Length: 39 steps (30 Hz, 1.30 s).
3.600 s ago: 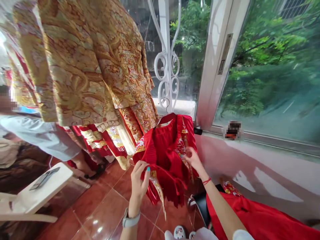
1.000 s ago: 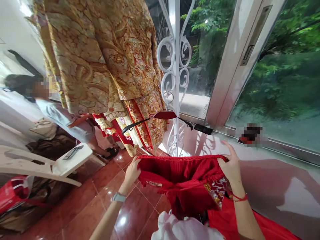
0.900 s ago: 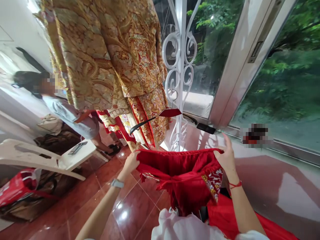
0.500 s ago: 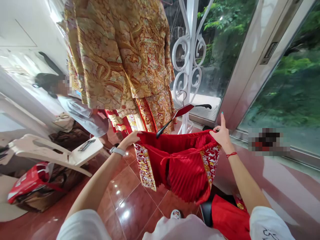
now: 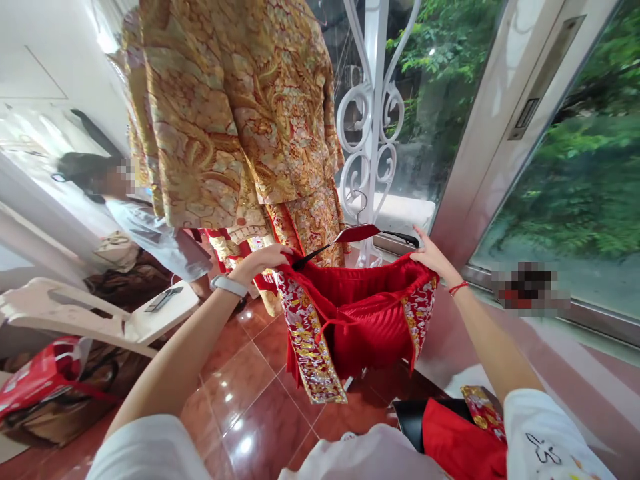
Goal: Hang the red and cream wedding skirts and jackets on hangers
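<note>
Between my hands hangs a red pleated skirt (image 5: 370, 333) with embroidered panels and a tie cord at the waist. My left hand (image 5: 265, 262) grips the left end of its waistband. At the other end, my right hand (image 5: 429, 257) pinches the waistband, with one finger stretched out toward the hanger. A black hanger (image 5: 357, 233) with a red middle part and a metal hook sits at the skirt's waist opening. Its left arm reaches down at the waistband beside my left hand; the right arm tip is close to my right hand.
Gold embroidered garments (image 5: 240, 120) hang ahead, beside a white scrollwork metal stand (image 5: 373, 120). A person (image 5: 145, 220) is at the left, near a white chair (image 5: 170, 308) with a phone on it. Red cloth (image 5: 460, 440) lies at lower right, below the window wall.
The skirt's left end has swung up to meet the hanger's left arm, and the hanger sits flatter. My right hand has moved up close to the hanger's right tip.
</note>
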### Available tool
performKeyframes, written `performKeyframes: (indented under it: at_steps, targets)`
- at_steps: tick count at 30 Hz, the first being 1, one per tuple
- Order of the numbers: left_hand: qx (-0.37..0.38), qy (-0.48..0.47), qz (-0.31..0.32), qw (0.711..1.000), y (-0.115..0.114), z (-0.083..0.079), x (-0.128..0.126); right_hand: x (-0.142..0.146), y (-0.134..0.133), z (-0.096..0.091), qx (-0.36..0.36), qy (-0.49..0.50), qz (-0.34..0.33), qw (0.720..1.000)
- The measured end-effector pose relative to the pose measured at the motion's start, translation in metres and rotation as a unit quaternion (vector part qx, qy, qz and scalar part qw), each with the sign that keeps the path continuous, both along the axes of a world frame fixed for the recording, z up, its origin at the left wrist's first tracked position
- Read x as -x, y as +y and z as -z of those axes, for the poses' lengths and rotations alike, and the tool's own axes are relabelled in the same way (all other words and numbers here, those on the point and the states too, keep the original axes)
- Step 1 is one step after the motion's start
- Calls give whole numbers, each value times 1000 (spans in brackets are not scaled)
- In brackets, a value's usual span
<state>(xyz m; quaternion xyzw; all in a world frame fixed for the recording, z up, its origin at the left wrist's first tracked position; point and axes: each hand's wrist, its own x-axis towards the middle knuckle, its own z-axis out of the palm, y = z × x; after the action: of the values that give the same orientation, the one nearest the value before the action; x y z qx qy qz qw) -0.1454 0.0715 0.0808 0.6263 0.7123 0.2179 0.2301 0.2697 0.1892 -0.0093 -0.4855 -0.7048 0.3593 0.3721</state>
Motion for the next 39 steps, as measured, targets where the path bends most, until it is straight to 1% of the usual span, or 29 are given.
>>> performKeyframes:
  at_steps: [3,6,8,11,13,16,18,19,21,23,24,26,28,31,34,37,39]
  targets:
    - [44,-21,5,999,9,-12,-13,-3,-4,-2,-20,-15,6,1000]
    - [24,-19,-13,999,18,-23,-32,-10,-18,2,-54,-24,33,998]
    - [0,21,1,1000,21,-25,-51,-13,-29,7,-69,-26,46,996]
    - [-30,146,37,988,18,-19,-81,-13,-40,12,-74,-24,57,995]
    - [-42,218,37,974,11,-11,-97,-13,-45,14,-69,-4,59,996]
    - [-75,289,24,954,2,0,-109,-20,-45,18,-31,46,31,998]
    - [-87,326,29,941,-3,5,-114,-30,-41,22,3,77,23,997]
    - [-86,343,34,935,-5,6,-117,-35,-38,25,14,91,36,995]
    - [-73,368,45,926,-9,7,-123,-48,-31,29,19,119,94,988]
    - [-56,386,54,919,-12,7,-130,-61,-25,28,15,148,139,979]
    - [-51,393,58,916,-13,6,-133,-67,-23,25,14,159,141,977]
    - [-47,403,58,912,-15,6,-137,-77,-20,12,16,166,124,978]
    - [-52,405,53,911,-15,7,-136,-84,-18,-6,21,149,105,983]
    - [-58,402,50,913,-14,7,-133,-85,-14,-36,32,120,115,986]
    - [-66,398,43,914,-14,9,-133,-75,-7,-64,31,105,127,986]
    - [-76,397,22,914,-13,11,-137,-55,-4,-88,24,77,108,991]
    - [-78,395,15,915,-12,13,-139,-35,-7,-101,-18,50,100,994]
